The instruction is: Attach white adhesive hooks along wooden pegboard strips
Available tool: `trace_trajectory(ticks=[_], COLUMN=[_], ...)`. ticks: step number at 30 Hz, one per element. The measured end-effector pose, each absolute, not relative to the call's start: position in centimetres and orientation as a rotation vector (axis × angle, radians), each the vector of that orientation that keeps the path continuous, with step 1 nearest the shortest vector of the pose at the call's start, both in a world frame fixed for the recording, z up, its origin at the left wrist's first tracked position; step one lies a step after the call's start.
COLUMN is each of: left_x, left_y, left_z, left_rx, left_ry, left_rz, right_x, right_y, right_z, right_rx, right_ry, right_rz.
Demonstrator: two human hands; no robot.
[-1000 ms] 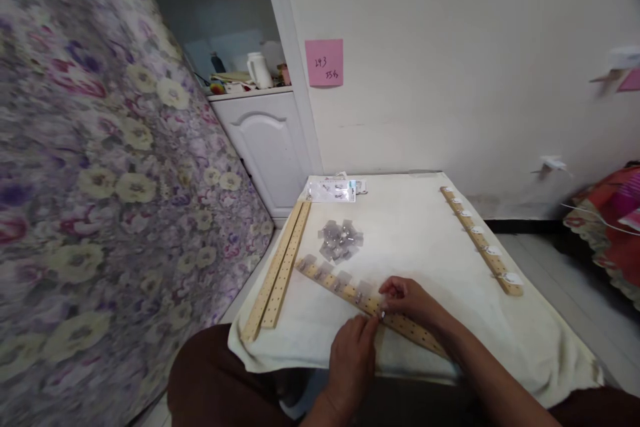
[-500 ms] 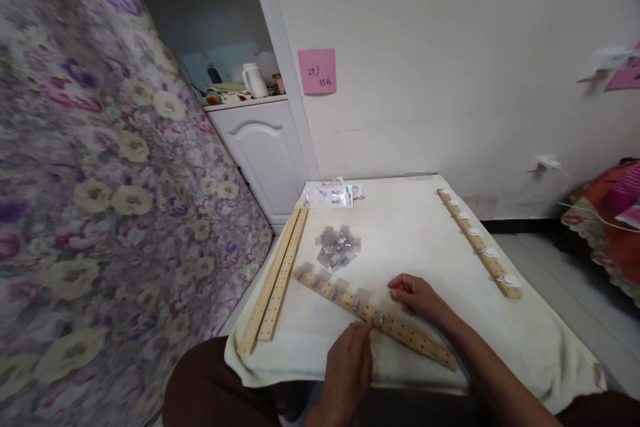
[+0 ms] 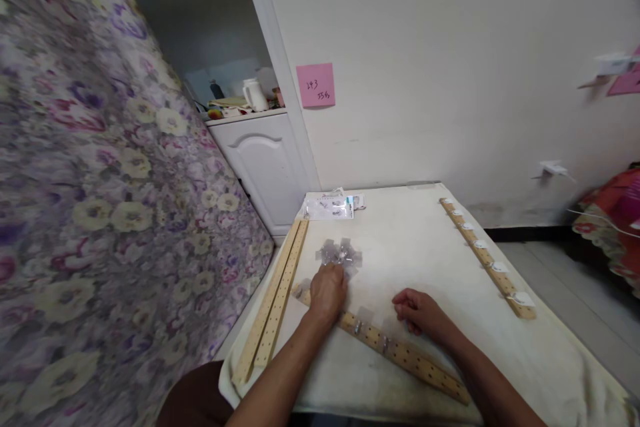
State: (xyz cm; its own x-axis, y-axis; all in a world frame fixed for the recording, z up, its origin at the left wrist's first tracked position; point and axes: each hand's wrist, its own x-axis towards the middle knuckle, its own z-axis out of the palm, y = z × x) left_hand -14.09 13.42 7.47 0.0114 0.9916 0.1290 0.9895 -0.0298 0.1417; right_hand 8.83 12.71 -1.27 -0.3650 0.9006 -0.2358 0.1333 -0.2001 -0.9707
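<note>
A long wooden strip with rows of holes (image 3: 400,355) lies slanted across the white cloth-covered table (image 3: 425,253), with small clear hooks fixed along its left half. My left hand (image 3: 327,291) reaches over that strip's left end, its fingertips at a pile of small clear plastic hooks (image 3: 341,254). The fingers are curled down and I cannot see whether they grip a piece. My right hand (image 3: 420,312) rests loosely curled on the cloth just behind the strip's middle, with nothing visible in it.
Two more holed wooden strips (image 3: 273,310) lie side by side along the table's left edge. A strip with white hooks (image 3: 487,259) lies at the right. A clear packet (image 3: 331,205) sits at the far corner. A floral mattress (image 3: 100,200) leans on the left.
My left hand left the strip's middle and moved forward and left to the pile of clear hooks. My right hand lifted off the strip and settled on the cloth behind it.
</note>
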Motion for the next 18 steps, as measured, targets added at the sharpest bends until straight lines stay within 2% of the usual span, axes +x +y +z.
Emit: trace_trajectory(ticks=[8, 14, 18], left_x=[-13.1, -12.1, -10.2], left_y=[14.7, 12.3, 9.6], left_z=[7.4, 8.8, 9.3], left_rx=[2.193, 2.25, 2.294], left_ry=[2.251, 2.182, 2.067], left_rz=[0.06, 0.195, 0.368], right_x=[8.7, 8.9, 9.3], right_y=[12.7, 13.0, 12.8], right_z=[-1.2, -1.3, 0.2], right_rx=[-1.225, -1.166, -1.165], right_ry=[-1.447, -1.409, -1.31], right_rz=[1.605, 1.634, 1.585])
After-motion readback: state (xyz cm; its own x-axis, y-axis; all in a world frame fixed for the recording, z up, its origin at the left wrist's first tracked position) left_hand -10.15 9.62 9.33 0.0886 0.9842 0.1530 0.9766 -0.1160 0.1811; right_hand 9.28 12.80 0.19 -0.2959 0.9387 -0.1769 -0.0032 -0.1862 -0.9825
